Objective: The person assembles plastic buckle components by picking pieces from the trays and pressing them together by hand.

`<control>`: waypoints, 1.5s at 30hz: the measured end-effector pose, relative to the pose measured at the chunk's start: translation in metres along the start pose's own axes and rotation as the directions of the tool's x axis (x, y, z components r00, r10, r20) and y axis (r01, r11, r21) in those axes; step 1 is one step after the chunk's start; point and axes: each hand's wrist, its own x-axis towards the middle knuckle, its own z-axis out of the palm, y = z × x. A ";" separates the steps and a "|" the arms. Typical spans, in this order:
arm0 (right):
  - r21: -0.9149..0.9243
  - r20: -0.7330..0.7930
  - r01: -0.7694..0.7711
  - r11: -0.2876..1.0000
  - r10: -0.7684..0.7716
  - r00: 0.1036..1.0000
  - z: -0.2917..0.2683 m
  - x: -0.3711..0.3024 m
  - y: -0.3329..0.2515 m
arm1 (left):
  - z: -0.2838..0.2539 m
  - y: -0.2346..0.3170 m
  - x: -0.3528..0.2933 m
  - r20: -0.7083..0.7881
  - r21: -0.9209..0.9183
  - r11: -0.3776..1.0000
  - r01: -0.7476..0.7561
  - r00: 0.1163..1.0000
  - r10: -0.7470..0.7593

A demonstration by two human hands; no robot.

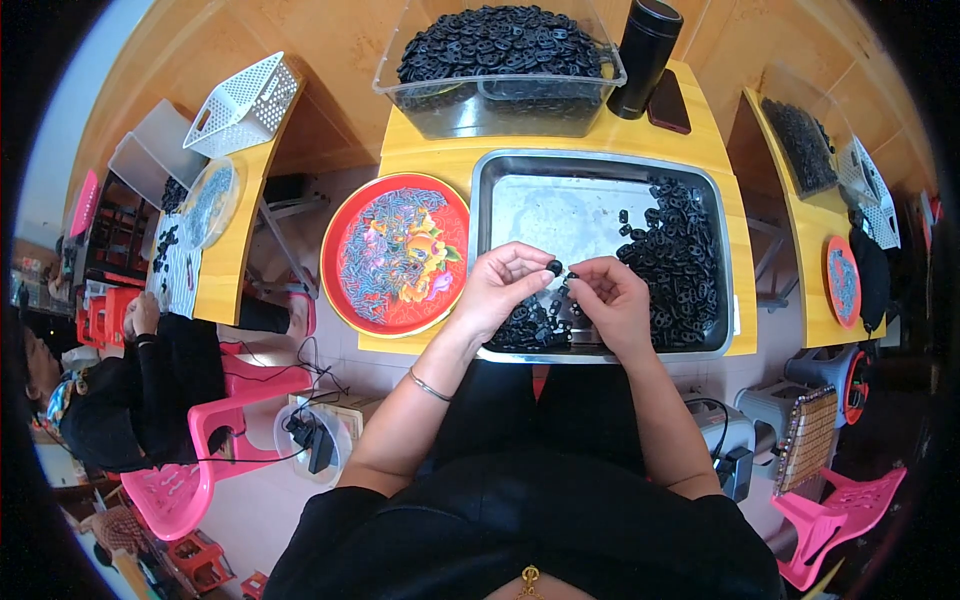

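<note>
Over the front of a metal tray (482, 215), my left hand (503, 290) pinches a small black plastic piece (554, 267) between thumb and fingertips. My right hand (612, 302) is closed close beside it, thumb against fingers, on something too small to make out. Many black oval plastic pieces (683, 255) are heaped along the tray's right side. A smaller cluster of black pieces (525, 328) lies under my hands, partly hidden by them. To the left, a red floral round tray (337, 250) holds a scatter of small grey metal pins or screws (372, 275).
Behind the metal tray stands a clear plastic bin (460, 112) piled with black pieces. A black flask (645, 60) and a dark phone (670, 103) are beside it. Another person (140, 390) sits at the left table near a pink chair (215, 430). A pink chair (835, 520) stands at right.
</note>
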 end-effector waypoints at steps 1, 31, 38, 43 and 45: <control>-0.005 0.005 -0.001 1.000 0.001 1.000 0.000 0.000 -0.001 | 0.000 0.000 0.000 -0.004 -0.005 1.000 -0.001 1.000 0.001; 0.028 0.052 -0.077 0.997 0.075 0.996 -0.001 0.000 -0.004 | 0.004 0.003 -0.005 0.022 0.035 0.999 0.020 1.000 -0.021; 0.079 0.047 -0.053 0.995 0.050 0.998 0.002 -0.002 -0.003 | 0.002 0.001 -0.003 0.020 0.039 0.999 0.033 0.999 -0.034; -0.223 0.135 0.201 0.954 -0.174 0.975 0.005 0.000 -0.014 | -0.003 -0.003 0.001 0.082 -0.050 0.997 0.055 0.995 -0.051; -0.226 0.135 0.176 0.958 -0.148 0.980 0.004 -0.001 -0.014 | -0.005 -0.006 0.002 0.106 -0.078 0.995 0.067 0.993 -0.059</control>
